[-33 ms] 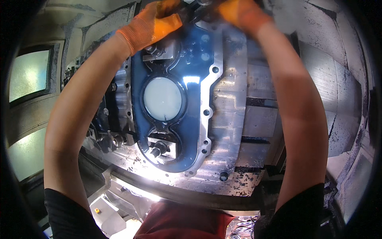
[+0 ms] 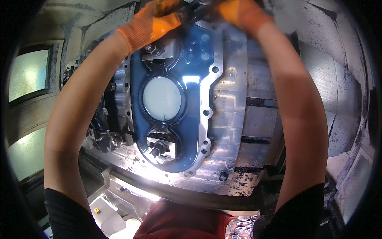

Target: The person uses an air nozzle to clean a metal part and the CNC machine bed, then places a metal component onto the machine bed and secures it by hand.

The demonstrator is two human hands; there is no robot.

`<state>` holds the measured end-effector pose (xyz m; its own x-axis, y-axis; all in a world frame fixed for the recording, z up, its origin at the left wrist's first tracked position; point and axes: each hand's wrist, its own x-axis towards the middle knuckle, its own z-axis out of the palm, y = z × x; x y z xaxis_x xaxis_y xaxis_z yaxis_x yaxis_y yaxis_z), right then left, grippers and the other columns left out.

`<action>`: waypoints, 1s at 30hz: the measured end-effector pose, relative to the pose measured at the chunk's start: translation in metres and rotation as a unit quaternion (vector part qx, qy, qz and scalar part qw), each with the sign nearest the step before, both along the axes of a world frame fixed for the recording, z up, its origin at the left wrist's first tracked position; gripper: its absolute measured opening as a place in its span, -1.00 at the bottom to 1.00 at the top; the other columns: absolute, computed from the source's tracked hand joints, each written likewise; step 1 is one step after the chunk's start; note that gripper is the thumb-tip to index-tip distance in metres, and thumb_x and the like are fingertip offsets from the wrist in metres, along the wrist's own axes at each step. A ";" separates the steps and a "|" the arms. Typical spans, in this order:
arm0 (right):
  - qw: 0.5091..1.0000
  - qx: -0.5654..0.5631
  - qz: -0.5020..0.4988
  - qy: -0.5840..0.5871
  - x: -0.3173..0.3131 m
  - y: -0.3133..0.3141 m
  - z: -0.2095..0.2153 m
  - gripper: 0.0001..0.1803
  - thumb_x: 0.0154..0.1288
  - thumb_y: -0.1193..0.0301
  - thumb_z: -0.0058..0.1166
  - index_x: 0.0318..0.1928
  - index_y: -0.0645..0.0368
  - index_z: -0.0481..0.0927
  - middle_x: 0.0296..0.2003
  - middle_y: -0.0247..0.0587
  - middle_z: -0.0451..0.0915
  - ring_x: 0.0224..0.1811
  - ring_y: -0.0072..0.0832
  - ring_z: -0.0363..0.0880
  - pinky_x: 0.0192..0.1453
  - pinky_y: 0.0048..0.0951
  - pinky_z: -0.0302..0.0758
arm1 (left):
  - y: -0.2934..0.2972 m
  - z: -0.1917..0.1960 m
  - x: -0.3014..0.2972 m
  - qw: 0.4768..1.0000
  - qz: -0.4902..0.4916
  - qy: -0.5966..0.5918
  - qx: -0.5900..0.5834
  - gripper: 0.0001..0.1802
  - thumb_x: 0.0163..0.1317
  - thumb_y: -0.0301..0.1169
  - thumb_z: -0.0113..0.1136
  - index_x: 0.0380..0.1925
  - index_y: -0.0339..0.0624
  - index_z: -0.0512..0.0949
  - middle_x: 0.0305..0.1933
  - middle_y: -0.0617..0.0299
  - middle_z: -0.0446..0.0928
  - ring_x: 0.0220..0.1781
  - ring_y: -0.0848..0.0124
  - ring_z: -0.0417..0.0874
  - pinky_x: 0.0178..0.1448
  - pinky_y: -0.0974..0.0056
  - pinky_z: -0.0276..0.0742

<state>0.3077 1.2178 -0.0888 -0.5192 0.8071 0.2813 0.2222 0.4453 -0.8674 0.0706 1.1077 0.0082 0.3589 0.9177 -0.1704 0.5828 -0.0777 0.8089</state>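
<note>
A blue metal casting (image 2: 195,59) with a round white opening (image 2: 162,98) is fixed flat against a grey fixture plate (image 2: 227,119). Two clamp blocks with bolts hold it, one near the top (image 2: 157,49) and one at the bottom (image 2: 161,148). My left hand (image 2: 153,22), in an orange glove, is curled around a dark tool (image 2: 195,12) at the casting's top edge. My right hand (image 2: 242,14), also in an orange glove, is blurred and pressed against the same spot. What sits under the fingers is hidden.
Grey machine walls speckled with chips surround the plate on the right (image 2: 326,87). A window (image 2: 28,73) glows at the left. Dark clamps and fittings (image 2: 105,137) stand left of the casting. A bright ledge (image 2: 135,191) runs below the plate.
</note>
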 end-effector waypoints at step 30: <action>0.995 0.084 -0.056 -0.011 0.001 -0.013 0.006 -0.41 0.28 0.42 0.15 0.35 0.13 0.50 0.19 0.23 0.61 0.30 0.05 0.56 0.39 -0.17 0.49 | 0.064 0.019 0.019 0.977 -0.123 -0.027 -0.170 -0.45 0.29 -0.36 0.46 0.25 -0.26 0.55 0.22 0.23 0.62 0.21 0.41 0.56 0.34 0.26 0.49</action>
